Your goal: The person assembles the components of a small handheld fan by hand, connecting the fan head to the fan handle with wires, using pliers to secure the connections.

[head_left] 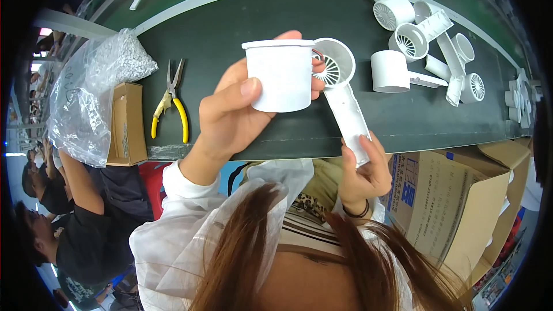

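Observation:
My left hand (227, 103) is wrapped round a white plastic cup-shaped housing (280, 78) with a flanged upper rim, its thumb on the near side. My right hand (368, 173) pinches the lower end of the long handle on a white handheld-fan shell (349, 116). The shell's round head, with a radial grille inside, is just right of the housing. Fingertips of my left hand reach toward that head. A short piece of red wire (318, 56) shows between the two parts; where its ends go is hidden.
Yellow-handled pliers (173, 103) lie on the dark bench left of my hands. Beyond them are a clear bag (83, 103) of small pieces and a cardboard box (129, 121). Several white fan shells (390, 72) crowd the right side. A large open carton (443, 207) stands below. Co-workers sit at left.

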{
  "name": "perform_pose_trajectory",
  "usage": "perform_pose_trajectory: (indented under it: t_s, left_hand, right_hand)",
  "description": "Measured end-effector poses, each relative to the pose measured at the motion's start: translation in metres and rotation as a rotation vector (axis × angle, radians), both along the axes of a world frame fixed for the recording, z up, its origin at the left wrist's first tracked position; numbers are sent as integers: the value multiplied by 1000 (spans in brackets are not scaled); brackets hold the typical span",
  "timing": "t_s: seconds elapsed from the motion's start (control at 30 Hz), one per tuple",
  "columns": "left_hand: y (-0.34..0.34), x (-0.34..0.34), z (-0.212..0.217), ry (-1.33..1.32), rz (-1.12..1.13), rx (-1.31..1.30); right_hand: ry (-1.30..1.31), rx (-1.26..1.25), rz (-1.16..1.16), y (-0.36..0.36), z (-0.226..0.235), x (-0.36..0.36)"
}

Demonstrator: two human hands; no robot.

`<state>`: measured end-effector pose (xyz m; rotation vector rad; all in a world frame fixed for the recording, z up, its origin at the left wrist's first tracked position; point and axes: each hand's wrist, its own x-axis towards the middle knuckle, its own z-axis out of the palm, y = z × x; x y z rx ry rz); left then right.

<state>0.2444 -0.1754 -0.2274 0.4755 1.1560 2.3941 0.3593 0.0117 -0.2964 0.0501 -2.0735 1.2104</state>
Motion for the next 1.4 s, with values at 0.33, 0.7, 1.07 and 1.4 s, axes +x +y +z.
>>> perform_pose_trajectory:
  t_s: [0.33, 0.7, 1.07, 1.4]
  left_hand:
    - [13, 20, -25, -292, -36, 353]
    - [14, 19, -22, -269, -274, 113]
    - [8, 22, -22, -209, -433, 65]
    - [6, 25, -18, -56, -365, -154]
  right_hand:
    - [-42, -19, 32, -37, 7, -19]
    - [179, -23, 411, -4, 20, -14]
    - [42, -5, 658, 11, 47, -72]
    - [-124, -379, 880, 3, 31, -68]
